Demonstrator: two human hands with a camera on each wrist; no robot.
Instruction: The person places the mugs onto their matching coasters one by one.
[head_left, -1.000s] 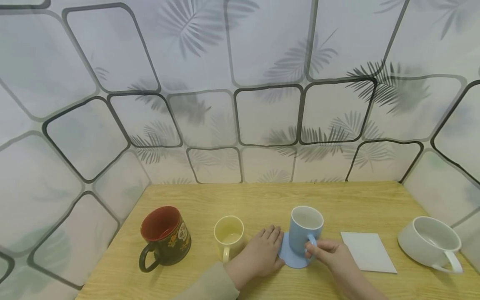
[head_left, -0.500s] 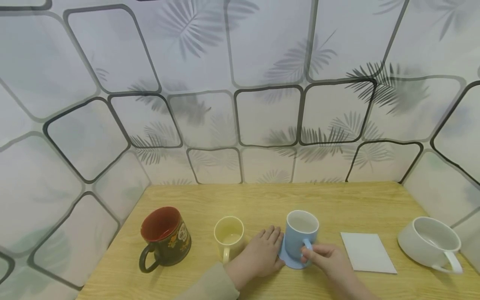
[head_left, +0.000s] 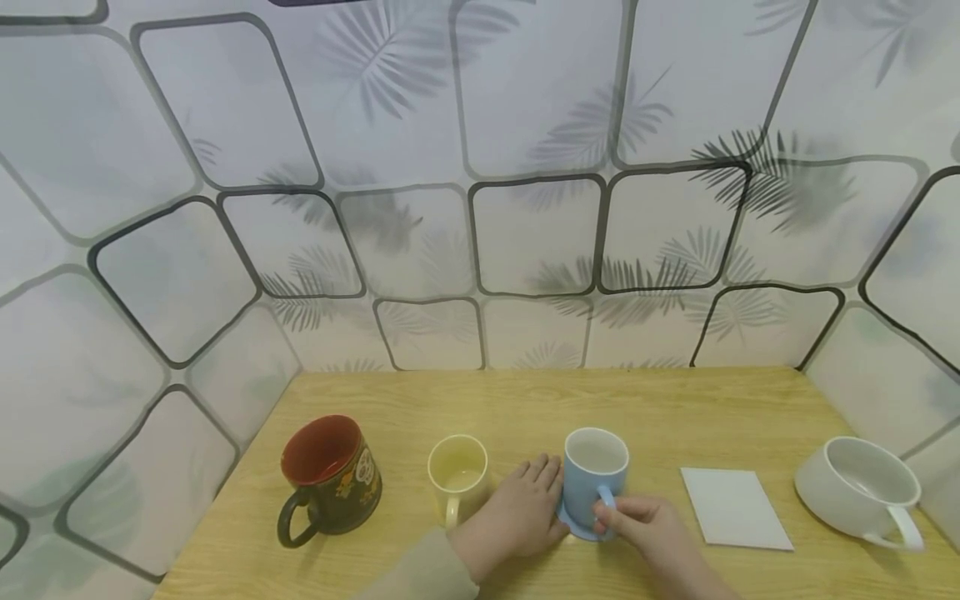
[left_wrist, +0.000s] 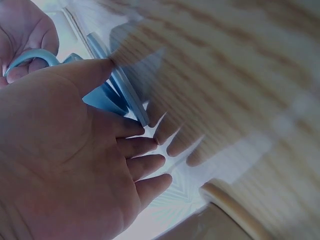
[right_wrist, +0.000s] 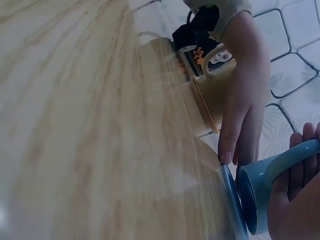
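Observation:
My right hand [head_left: 656, 533] pinches the handle of a light-blue mug [head_left: 581, 483], which is white inside. Under the mug shows the edge of a round blue coaster [head_left: 576, 528]; most of it is hidden. In the right wrist view, the base of the mug [right_wrist: 256, 200] is close to the coaster [right_wrist: 232, 200], with a narrow wedge-like gap between them. My left hand [head_left: 521, 510] lies palm down on the table with straight fingers. Its thumb and index finger touch the coaster's edge, as the left wrist view also shows at the coaster [left_wrist: 129, 95].
Close to the left forearm stands a yellow mug [head_left: 459, 467]. Farther left is a large dark patterned mug [head_left: 345, 492] with a red inside. Right of the hands lie a flat white square [head_left: 737, 508] and a wide white mug [head_left: 843, 492]. Patterned cloth [head_left: 536, 329] rises behind the table.
The right hand has brought the blue mug left and a little closer to the person, so it covers more of the coaster. The left hand has stayed nearly still.

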